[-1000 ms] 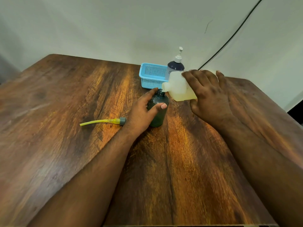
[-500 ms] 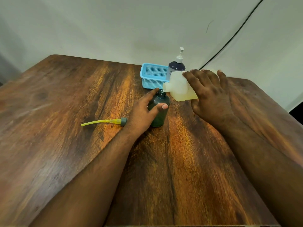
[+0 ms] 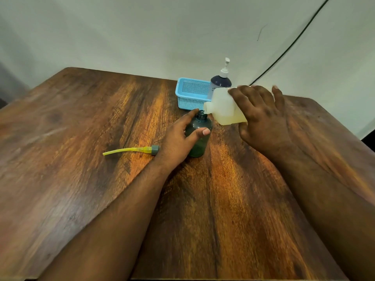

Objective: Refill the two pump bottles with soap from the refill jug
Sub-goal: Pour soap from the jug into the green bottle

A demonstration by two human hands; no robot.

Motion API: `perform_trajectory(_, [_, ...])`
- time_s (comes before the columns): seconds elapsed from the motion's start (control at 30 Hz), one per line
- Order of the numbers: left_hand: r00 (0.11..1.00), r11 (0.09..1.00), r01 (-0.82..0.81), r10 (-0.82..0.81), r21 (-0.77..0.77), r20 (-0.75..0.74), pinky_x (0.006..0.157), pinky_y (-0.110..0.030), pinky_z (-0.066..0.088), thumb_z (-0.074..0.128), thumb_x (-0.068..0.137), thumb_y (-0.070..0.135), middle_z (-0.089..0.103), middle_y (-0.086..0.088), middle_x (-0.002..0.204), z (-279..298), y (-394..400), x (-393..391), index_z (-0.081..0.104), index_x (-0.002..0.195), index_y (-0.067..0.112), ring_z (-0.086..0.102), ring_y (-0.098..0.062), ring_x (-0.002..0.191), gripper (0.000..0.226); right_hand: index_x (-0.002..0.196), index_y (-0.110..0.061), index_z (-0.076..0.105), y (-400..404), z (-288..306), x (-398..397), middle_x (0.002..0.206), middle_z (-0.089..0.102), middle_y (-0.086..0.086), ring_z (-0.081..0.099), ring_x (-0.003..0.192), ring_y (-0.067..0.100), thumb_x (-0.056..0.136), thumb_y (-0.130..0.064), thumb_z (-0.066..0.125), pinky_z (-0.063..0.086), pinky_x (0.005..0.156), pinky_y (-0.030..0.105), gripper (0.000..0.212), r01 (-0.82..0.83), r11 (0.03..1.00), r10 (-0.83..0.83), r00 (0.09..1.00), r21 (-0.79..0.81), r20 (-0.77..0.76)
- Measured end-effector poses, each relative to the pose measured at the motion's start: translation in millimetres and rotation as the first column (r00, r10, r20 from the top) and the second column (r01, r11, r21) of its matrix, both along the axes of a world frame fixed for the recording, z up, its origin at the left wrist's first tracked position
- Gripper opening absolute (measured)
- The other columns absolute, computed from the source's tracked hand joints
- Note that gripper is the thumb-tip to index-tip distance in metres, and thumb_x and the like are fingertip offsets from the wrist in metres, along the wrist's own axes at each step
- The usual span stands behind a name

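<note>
Right now the left hand [image 3: 178, 136] is wrapped round the green bottle [image 3: 197, 136], w/ fingers behind it and thumb in front. It stands upright near the middle of the table [image 3: 81, 159], top off. Its pump [image 3: 132, 150], a grey cap w/ a yellow tube, lies flat on the wood just left of that hand.

The right hand [image 3: 263, 118] grips the refill jug [image 3: 225, 108] from on top, fingers spread over its side. The jug is tipped sideways, and its spout sits right at the green bottle's open neck. I can't see if soap is running yet.

The 2nd pump bottle [image 3: 221, 82], dark w/ a white pump on it, waits at the back, beside the blue basket [image 3: 192, 94].

I think the jug is soft plastic, so squeezing hard could make soap gush. Best to hold it round the fat middle and tip slow. The green bottle looks light and tippy, so hold it low & firm. Soap drips would make both slippy.
</note>
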State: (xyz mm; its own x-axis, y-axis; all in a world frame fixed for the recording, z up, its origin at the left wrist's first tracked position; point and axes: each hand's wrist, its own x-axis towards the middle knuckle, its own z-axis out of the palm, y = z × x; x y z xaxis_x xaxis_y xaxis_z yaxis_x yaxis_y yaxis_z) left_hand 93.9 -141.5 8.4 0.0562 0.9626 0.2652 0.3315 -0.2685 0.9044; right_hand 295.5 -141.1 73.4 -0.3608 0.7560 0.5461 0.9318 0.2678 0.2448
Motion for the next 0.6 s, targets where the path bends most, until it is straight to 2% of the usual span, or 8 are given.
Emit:
perform_trajectory(0.3, [1.0,1.0,-0.001,0.001,-0.002,0.0,0.099,-0.027,0.041,0.066,0.091,0.038,0.042,-0.002,0.154,0.0,0.0,-0.3,0.036,0.151,0.028,0.038,-0.005,0.124,0.068,0.146,-0.02,0.037,-1.4,0.8,-0.1,0.148,0.043,0.011,0.037,0.137,0.036,0.076,-0.014,0.07,0.015,0.115,0.061,0.078,0.003,1.0,-0.003,1.0,-0.014,-0.004])
perform_trajectory(0.5, [1.0,1.0,-0.006,0.006,-0.005,-0.002,0.104,-0.032,0.043,0.066,0.091,0.038,0.042,-0.003,0.154,-0.4,0.8,0.0,0.036,0.151,0.028,0.042,-0.016,0.135,0.068,0.146,-0.021,0.036,-1.1,0.2,-0.1,0.147,0.044,0.009,0.038,0.137,0.035,0.075,-0.014,0.07,0.016,0.115,0.062,0.079,0.014,1.0,-0.014,1.0,-0.013,-0.001])
perform_trajectory(0.6, [1.0,1.0,-0.008,0.008,-0.004,0.004,0.101,-0.028,0.043,0.066,0.091,0.038,0.043,-0.002,0.154,-0.6,0.4,0.7,0.036,0.151,0.028,0.041,-0.01,0.13,0.068,0.146,-0.021,0.036,-1.3,0.7,0.0,0.148,0.043,0.009,0.037,0.137,0.035,0.076,-0.015,0.07,0.016,0.115,0.062,0.079,0.013,1.0,-0.013,1.0,-0.013,0.006])
